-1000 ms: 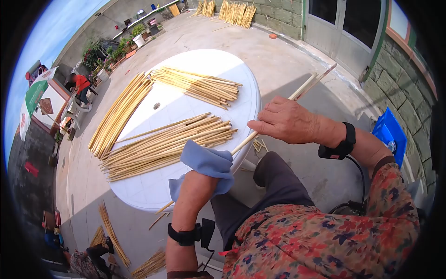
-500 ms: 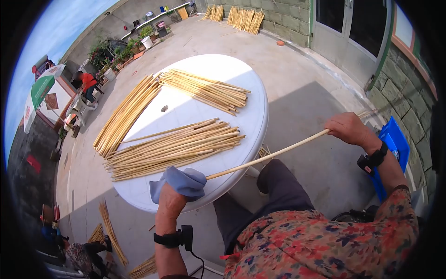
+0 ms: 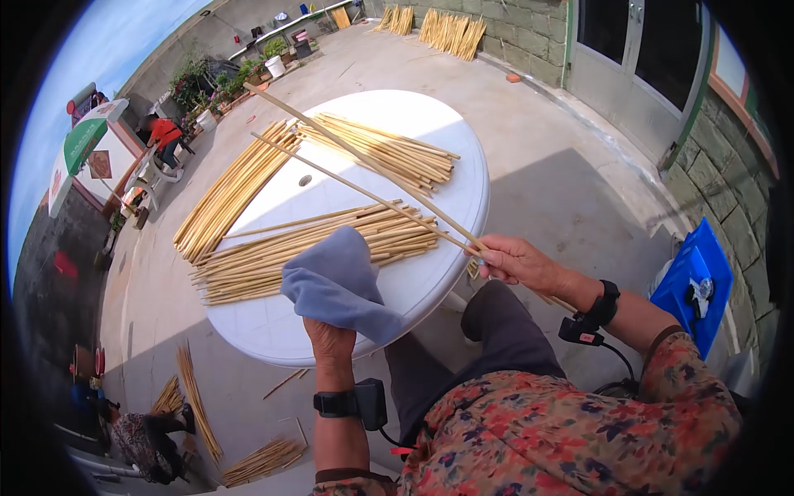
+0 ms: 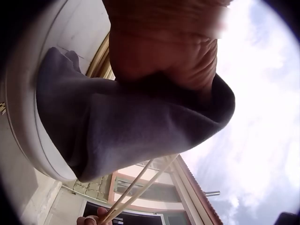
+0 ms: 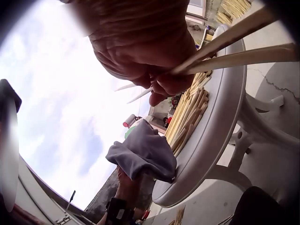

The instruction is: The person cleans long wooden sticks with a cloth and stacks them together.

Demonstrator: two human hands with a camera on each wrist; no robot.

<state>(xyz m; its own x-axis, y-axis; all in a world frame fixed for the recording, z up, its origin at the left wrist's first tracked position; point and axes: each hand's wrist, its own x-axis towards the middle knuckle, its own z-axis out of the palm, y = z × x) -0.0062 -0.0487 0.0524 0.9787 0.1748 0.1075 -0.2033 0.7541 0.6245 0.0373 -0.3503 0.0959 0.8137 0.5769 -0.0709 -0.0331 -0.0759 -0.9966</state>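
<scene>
Right hand (image 3: 517, 260) has come in from far out on the right, and the 2 sticks (image 5: 243, 57) have swung over the surface (image 3: 430, 116), pointing far left. It's pinching both sticks, grip closed; the left hand (image 3: 331, 337) is under the blue cloth (image 3: 335, 277), fingers hidden, so I can't tell its grip.

Watch those long far ends! A low sweep could snag the piles below and roll loose sticks off the rounded edge; a slack pinch could let 1 of the 2 slide out. And the cloth, draped loosely near the rim, might slip if the hand beneath relaxes.

Round, white and half sunlit, the surface carries 3 piles: 1 left (image 3: 236, 194), 1 far (image 3: 413, 157), 1 near (image 3: 248, 273), ends uneven.

It's an open concrete yard: stone wall (image 3: 711, 178) and glazed doors on the right, blue container (image 3: 703, 273) near right, more sticks (image 3: 452, 33) leaning at the far wall, others on the ground near left, a person in red (image 3: 165, 132) far left beside a green-and-white umbrella (image 3: 87, 145).
</scene>
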